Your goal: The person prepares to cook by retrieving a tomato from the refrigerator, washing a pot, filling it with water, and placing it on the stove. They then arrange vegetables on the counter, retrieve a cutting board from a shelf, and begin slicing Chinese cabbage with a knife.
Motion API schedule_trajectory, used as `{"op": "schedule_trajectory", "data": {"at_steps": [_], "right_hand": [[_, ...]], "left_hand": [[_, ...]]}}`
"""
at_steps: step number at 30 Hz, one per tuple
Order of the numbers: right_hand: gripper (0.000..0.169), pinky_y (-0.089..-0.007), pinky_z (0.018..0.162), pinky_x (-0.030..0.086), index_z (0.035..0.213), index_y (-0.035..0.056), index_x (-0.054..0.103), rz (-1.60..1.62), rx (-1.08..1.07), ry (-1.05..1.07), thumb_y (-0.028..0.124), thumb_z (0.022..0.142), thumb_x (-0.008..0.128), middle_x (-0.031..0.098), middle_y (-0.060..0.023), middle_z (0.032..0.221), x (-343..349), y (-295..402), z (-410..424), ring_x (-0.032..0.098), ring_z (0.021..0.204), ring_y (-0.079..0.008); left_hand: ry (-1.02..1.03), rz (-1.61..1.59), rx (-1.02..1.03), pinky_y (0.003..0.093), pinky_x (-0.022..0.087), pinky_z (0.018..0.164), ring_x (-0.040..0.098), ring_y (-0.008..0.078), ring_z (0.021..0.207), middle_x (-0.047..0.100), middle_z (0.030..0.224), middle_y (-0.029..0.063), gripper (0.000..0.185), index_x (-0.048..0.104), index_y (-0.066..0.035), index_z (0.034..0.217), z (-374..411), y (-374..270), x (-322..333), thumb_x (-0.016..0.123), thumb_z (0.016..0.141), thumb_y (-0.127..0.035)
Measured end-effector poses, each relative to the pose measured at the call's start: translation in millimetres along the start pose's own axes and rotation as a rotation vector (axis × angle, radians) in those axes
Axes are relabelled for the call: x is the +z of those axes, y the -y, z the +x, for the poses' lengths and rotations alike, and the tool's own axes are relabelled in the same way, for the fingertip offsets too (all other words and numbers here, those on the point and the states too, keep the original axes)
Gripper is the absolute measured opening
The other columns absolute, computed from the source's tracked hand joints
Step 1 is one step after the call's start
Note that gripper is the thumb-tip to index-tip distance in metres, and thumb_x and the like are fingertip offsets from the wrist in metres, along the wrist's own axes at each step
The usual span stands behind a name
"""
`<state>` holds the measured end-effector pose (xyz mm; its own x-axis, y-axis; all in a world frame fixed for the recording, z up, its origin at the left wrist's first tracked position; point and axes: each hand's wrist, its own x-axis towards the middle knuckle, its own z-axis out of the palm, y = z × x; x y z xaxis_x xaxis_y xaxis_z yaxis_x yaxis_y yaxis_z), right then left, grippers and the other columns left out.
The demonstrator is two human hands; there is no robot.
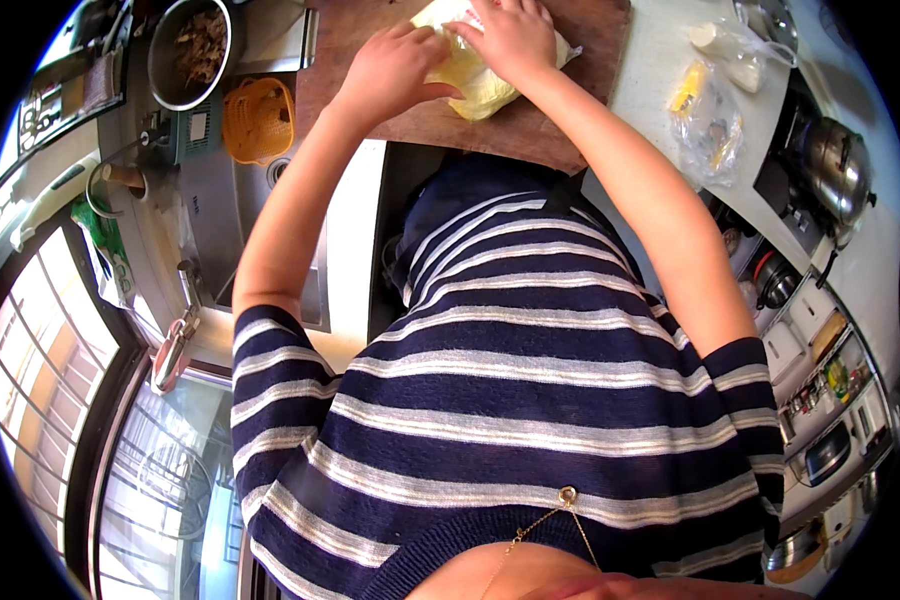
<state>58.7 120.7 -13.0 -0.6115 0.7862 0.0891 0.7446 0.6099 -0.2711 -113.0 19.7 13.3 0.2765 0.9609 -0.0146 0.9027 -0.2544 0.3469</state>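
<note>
A yellowish plastic bag with soft-looking contents point(484, 86) lies on a reddish-brown wooden board point(435, 124) at the top of the view. My left hand point(401, 71) rests at the bag's left edge, its thumb apart from the fingers. My right hand point(517, 37) lies over the bag's upper right part, with the thumb pointing left toward my left hand. Whether either hand pinches the plastic, I cannot tell. What the bag holds is not clear. The picture's top rim cuts off part of the bag.
Left of the board are an orange plastic basket point(259, 124), a metal bowl of brown food pieces point(199, 52) and a sink with a faucet point(187, 300). On the right counter lie clear plastic bags point(709, 124), near a steel kettle point(836, 169).
</note>
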Motion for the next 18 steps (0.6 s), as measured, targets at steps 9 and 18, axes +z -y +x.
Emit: {"op": "schedule_trajectory", "data": {"at_steps": [9, 18], "right_hand": [[0.069, -0.0493, 0.110, 0.041, 0.151, 0.0254, 0.047, 0.039, -0.039, 0.009, 0.041, 0.088, 0.070, 0.041, -0.0150, 0.157, 0, -7, 1, 0.047, 0.135, -0.0358], [0.070, -0.0509, 0.105, 0.045, 0.152, 0.0251, 0.045, 0.078, -0.042, 0.027, 0.049, 0.089, 0.066, 0.042, -0.0143, 0.157, -3, -15, 3, 0.050, 0.133, -0.0344]], "left_hand": [[0.153, -0.011, 0.495, 0.0389, 0.050, 0.093, 0.063, 0.0268, 0.105, 0.069, 0.094, 0.0062, 0.016, 0.070, -0.009, 0.091, 32, 5, 10, 0.070, 0.081, -0.022], [0.104, -0.093, 0.722, 0.0333, 0.047, 0.085, 0.057, 0.0207, 0.093, 0.058, 0.090, 0.0002, 0.014, 0.065, -0.012, 0.091, 0, 4, -5, 0.060, 0.080, -0.018]]}}
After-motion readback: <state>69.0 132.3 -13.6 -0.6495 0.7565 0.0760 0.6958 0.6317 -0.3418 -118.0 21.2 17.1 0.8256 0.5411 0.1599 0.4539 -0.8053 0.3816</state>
